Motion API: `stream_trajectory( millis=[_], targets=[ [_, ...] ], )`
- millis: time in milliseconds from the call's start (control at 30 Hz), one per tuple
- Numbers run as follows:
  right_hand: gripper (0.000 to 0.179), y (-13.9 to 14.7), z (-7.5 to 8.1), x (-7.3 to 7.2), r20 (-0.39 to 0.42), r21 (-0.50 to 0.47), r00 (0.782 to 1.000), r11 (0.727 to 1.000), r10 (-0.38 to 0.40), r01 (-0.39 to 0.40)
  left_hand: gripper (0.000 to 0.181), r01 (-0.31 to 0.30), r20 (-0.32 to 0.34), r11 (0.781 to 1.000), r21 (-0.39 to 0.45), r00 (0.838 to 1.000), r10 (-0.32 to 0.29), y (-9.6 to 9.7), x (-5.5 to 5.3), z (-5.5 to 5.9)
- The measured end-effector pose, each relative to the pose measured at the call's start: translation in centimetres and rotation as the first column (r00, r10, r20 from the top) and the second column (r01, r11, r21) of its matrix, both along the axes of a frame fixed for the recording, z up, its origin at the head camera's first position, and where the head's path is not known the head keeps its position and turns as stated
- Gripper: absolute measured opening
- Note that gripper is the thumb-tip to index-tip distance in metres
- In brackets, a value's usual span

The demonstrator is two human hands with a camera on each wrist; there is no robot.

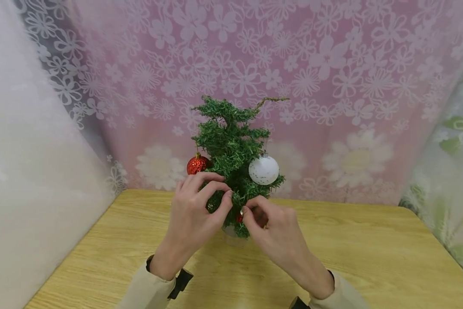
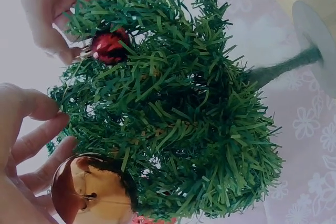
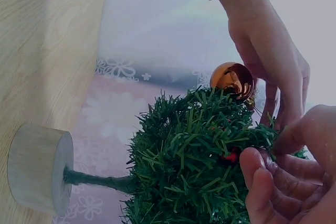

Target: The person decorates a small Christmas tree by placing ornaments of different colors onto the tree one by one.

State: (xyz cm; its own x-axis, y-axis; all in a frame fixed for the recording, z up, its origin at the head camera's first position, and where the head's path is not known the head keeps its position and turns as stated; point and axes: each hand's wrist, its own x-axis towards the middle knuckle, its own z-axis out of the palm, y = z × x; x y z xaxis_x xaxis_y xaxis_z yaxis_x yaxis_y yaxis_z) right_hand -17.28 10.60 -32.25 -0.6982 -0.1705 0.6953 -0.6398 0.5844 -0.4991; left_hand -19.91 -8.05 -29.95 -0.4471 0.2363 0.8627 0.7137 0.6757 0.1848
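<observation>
A small artificial Christmas tree (image 1: 231, 148) stands before me, both hands at its lower branches. My right hand (image 1: 275, 225) pinches the gold cap of a small shiny red bauble (image 2: 110, 46), which sits against the green needles. My left hand (image 1: 198, 204) holds thumb and forefinger together at a branch just beside it, apparently on the bauble's thin hanging thread; the pinched bit is hardly visible. Next to the left fingers hangs a gold bauble (image 2: 93, 190), mostly hidden by the hand in the head view.
A glittery red bauble (image 1: 198, 164) hangs on the tree's left, a white speckled bauble (image 1: 264, 170) on its right. The tree's round wooden base (image 3: 39, 169) stands on the wood-grain table (image 1: 351, 253). Behind it hangs a pink flowered curtain (image 1: 312, 64).
</observation>
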Motion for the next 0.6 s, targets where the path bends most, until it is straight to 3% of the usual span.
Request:
stream_trajectory(
  millis=[200,600],
  targets=[
    [0.011,0.0,0.0,0.0,0.025,0.036,0.999,0.999,0.022,-0.023,0.007,-0.038,0.013,0.999,-0.033,0.999,0.039,0.1,0.3,-0.1],
    [0.012,-0.2,-0.3,0.3,0.005,0.067,0.999,0.997,0.035,-0.035,0.007,-0.035,0.02,0.997,-0.063,0.999,0.036,-0.3,1.4,-0.4]
  ],
)
